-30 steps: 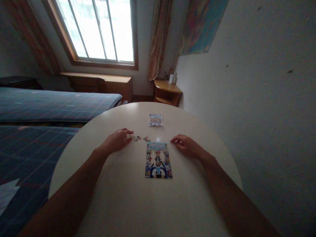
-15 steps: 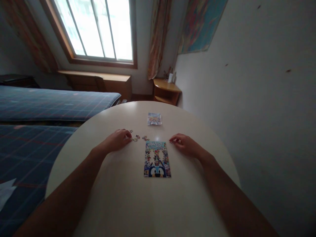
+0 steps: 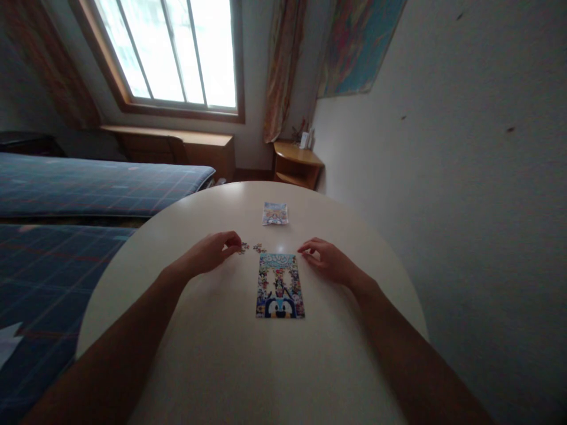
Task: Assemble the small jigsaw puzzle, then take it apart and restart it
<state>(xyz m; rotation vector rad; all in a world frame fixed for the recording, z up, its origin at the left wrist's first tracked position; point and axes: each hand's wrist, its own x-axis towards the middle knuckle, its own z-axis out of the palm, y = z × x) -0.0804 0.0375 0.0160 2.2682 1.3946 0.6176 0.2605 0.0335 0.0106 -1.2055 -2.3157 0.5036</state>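
The wall (image 3: pixel 452 224) takes up your right side, and two plaid mattresses, a near one (image 3: pixel 39 277) and a far one (image 3: pixel 97 186), lie to your left. In front of you is the round, pale bench (image 3: pixel 212 354), with both your forearms over it. Beyond it are a bright window (image 3: pixel 177 53) in a wooden frame, a wooden desk (image 3: pixel 195 137) below that, a patterned curtain (image 3: pixel 287 71) and a wooden corner shelf (image 3: pixel 297 154).

The jigsaw board (image 3: pixel 280 304) lies flat on the bench between your hands, a blue dog's face along its near edge and lettering along its far edge. Your left hand (image 3: pixel 217 248) is beyond its far left corner, thumb and index fingertips close to each other by the loose pieces; you can't tell whether they grip one. Your right hand (image 3: pixel 326 261) is just beside the far right corner, fingers bent; whether they pinch anything is unclear. A small picture sheet (image 3: pixel 275 213) lies farther off. Smallest are the jigsaw pieces (image 3: pixel 259 248), in a short row between your left fingertips and the board's far edge.
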